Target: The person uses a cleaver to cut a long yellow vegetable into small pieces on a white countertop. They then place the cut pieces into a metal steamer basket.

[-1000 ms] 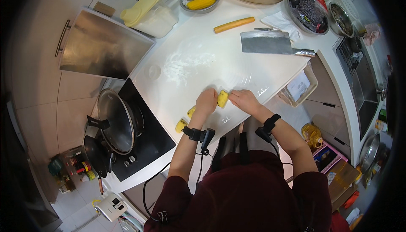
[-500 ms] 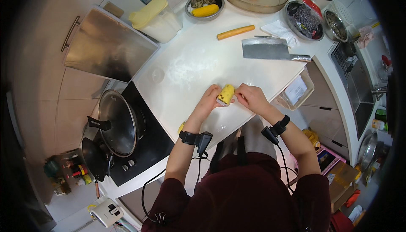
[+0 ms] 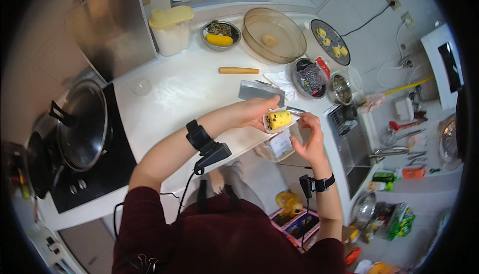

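Note:
My left hand [image 3: 255,112] holds a short yellow dough roll [image 3: 278,120] flecked with dark bits. A piece of white paper [image 3: 267,125] sits under the roll, against the fingers. Just to the right of it is my right hand [image 3: 312,137], thumb and fingers apart, with nothing seen in it. Behind my left hand lies a cleaver [image 3: 253,92] on the white counter, its blade partly covered by the hand. A wooden rolling pin [image 3: 239,70] lies farther back.
A round dark tray [image 3: 327,27] bears several yellow rolls at the back right. Nearby stand a large glass basin [image 3: 274,57], a bowl of dark beads [image 3: 308,88] and a bowl with yellow dough [image 3: 221,48]. A lidded wok [image 3: 82,129] sits on the left; a sink [image 3: 360,166] is right.
My view and body have turned to the right. Both hands have moved right with the roll, beyond the counter's edge and toward the tray side. The right hand has opened away from the roll.

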Demonstrator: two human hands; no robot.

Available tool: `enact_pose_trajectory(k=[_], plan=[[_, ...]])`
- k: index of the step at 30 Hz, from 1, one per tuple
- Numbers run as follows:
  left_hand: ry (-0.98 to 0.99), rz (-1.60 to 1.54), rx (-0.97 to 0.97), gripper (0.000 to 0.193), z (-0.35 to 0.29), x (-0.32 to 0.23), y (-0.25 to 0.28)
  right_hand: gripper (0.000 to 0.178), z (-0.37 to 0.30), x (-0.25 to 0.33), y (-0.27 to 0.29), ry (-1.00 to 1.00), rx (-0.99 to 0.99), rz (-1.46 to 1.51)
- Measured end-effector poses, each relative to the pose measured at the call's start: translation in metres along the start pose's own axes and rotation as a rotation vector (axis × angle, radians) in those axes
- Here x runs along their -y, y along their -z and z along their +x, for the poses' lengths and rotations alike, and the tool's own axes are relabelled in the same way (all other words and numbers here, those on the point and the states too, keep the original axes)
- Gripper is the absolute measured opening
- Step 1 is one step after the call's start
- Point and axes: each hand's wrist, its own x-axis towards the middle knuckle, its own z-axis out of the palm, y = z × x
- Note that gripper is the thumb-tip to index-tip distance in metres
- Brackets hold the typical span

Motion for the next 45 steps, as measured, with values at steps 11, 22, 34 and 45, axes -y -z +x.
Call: enact_pose_trajectory(k=[11,22,34,45], plan=[[0.051,0.172,0.101,0.072,0.1,-0.003,-0.097,0.099,-0.008,-0.048,0.1,-0.149,0.396,0.157],[-0.093,-0.028,0.136,0.048,0.215,-0.012,-0.139,0.065,-0.006,-0.141,0.191,-0.082,0.312,0.033],[-0.058,0.011,0.185,0.042,0.29,-0.061,-0.092,0.056,0.046,-0.194,0.206,-0.285,0.247,0.031],[-0.051,-0.123,0.001,0.039,0.41,-0.125,-0.038,0.064,0.134,-0.327,0.218,-0.188,0.216,0.002]])
